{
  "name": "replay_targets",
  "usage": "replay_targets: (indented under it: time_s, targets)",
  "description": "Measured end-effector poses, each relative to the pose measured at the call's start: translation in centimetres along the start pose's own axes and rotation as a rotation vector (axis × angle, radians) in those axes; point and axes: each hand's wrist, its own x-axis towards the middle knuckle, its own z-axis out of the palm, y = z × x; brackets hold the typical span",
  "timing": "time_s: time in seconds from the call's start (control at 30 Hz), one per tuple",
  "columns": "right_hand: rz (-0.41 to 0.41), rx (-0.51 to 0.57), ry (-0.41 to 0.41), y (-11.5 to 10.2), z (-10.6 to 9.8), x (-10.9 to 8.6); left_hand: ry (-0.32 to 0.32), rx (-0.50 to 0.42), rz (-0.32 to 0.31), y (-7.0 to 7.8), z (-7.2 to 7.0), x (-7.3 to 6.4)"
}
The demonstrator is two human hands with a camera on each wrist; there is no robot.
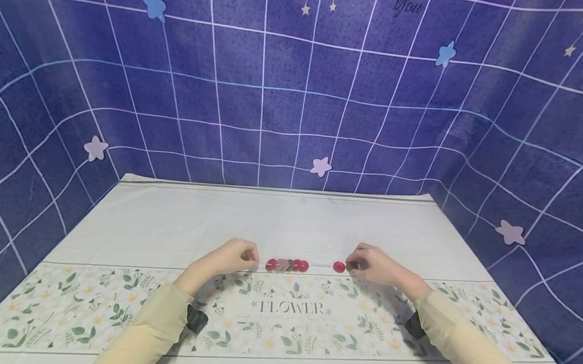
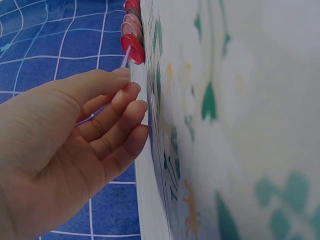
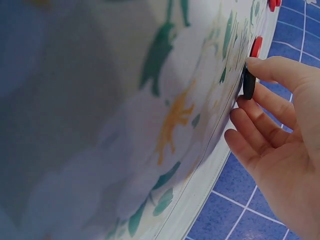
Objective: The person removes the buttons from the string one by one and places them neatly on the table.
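My left hand (image 1: 230, 256) pinches the end of a thin white string (image 1: 320, 265) between thumb and index finger. On the string, near that hand, sits a row of round buttons: a red button (image 2: 132, 49) at the end, then pinkish buttons (image 1: 282, 265), a dark one and more red. Farther right along the line lies a separate red button (image 1: 338, 267). Next to it, my right hand (image 1: 379, 267) pinches a black button (image 3: 249, 82) between thumb and index finger, close over the tablecloth. The other fingers of both hands are loosely bent.
A white tablecloth (image 1: 193, 214) covers the table, with a flowered band and the printed word FLOWER (image 1: 291, 308) in front of the hands. Blue gridded cloth (image 1: 281, 108) with stars rises behind the table and at both sides.
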Motion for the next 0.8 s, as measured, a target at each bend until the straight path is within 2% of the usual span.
replay_targets:
  time_s: [0.8]
  targets:
    - [0.008, -0.006, -0.001, -0.24, 0.06, -0.02, -0.007, -0.002, -0.022, 0.31, -0.17, -0.11]
